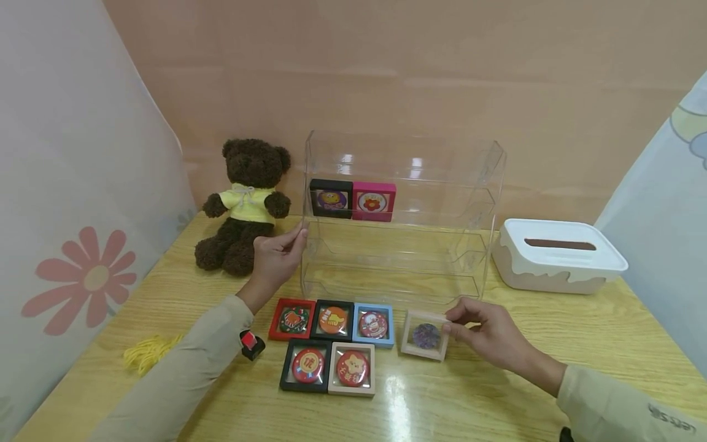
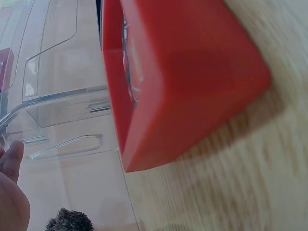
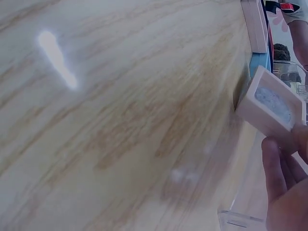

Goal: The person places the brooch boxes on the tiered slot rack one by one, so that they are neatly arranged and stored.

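My right hand pinches the right side of a cream square frame with a round purple badge in it. In the right wrist view, the cream frame is tilted over the table, between thumb and fingers. My left hand pinches the left edge of a clear tiered display rack. A black frame and a pink frame stand side by side on a rack shelf. Close to the left wrist camera is a red frame, on the table below my left hand.
In front of the rack lie a black frame, a blue frame and several other badge frames. A brown teddy bear sits to the left, with yellow cord nearer me. At right stands a white-lidded tissue box.
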`<state>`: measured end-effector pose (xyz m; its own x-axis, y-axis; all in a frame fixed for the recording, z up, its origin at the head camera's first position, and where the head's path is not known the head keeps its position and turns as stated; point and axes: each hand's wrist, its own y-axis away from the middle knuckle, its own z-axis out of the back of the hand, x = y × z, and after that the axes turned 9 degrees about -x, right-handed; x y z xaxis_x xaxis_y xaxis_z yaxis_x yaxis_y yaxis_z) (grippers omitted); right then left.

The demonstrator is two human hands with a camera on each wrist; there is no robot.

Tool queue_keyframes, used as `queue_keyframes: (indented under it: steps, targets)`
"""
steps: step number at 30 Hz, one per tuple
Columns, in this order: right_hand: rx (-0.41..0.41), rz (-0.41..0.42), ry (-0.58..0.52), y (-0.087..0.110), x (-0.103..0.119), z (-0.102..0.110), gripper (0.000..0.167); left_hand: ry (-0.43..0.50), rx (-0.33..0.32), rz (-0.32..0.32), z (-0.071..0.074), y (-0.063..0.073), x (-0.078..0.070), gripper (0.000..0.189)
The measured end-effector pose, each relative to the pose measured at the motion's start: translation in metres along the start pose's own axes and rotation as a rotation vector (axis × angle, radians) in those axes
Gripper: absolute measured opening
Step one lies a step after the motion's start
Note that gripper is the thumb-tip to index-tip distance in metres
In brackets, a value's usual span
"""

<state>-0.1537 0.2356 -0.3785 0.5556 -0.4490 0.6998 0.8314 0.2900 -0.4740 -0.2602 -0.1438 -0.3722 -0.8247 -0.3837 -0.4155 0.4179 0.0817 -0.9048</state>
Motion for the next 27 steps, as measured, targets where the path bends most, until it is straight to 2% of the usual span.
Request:
queue_keyframes:
  steps: [6, 19, 27]
  targets:
    - [-0.036, 0.028, 0.016, -0.003, 0.002, 0.006, 0.014, -0.019, -0.015, -0.022, -0.002, 0.0, 0.001, 0.022]
    - [-0.156, 0.051, 0.004, -0.017, 0.01, 0.018, 0.021, -0.033, -0.017, -0.01, 0.0, 0.004, 0.002, 0.022]
    - [-0.228, 0.031, -0.006, -0.027, 0.014, 0.025, 0.02, -0.043, -0.019, -0.012, -0.001, 0.005, 0.001, 0.021]
